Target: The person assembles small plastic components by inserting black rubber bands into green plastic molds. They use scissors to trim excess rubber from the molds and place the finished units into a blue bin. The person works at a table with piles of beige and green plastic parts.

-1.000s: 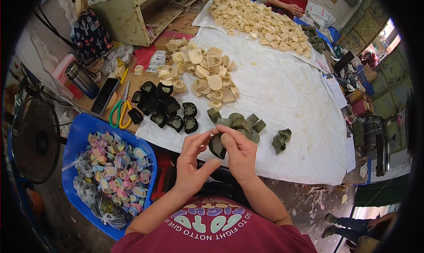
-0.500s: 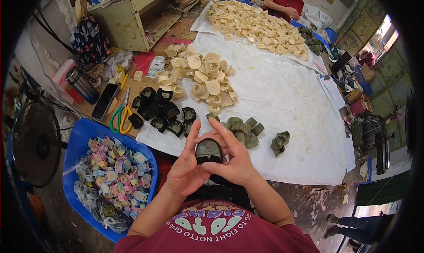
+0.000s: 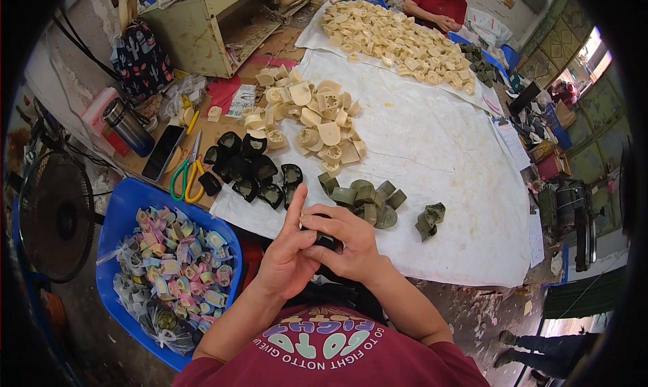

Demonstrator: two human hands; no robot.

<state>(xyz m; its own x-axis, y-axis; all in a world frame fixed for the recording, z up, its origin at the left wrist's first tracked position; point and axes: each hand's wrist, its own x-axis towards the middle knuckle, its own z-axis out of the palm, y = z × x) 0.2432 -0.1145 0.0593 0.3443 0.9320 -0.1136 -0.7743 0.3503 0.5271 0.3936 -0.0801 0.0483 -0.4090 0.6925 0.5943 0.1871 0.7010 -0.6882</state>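
Note:
A small dark rounded moulded piece [image 3: 327,241], green and black, sits between my hands above the table's near edge. My right hand [image 3: 356,242] is closed round it, fingers across its top and thumb along its near side. My left hand [image 3: 286,257] grips its left side with the thumb, while the index finger points up. Fingers cover most of the piece. Just beyond my hands lie several dark green moulded pieces [image 3: 364,198] and, to their left, a cluster of black-covered pieces [image 3: 246,169]. A separate dark green pair [image 3: 430,221] lies to the right.
Cream moulded pieces [image 3: 329,133] lie mid-table, with a larger heap [image 3: 398,39] at the back near another person [image 3: 437,5]. Scissors [image 3: 194,163], a phone [image 3: 163,153] and a thermos [image 3: 128,128] are at left. A blue tub [image 3: 237,265] holds pastel pieces. A fan [image 3: 57,218] stands beside it.
My right fingers have folded over the top of the piece, which now tilts and is mostly covered. My left thumb has come up against it.

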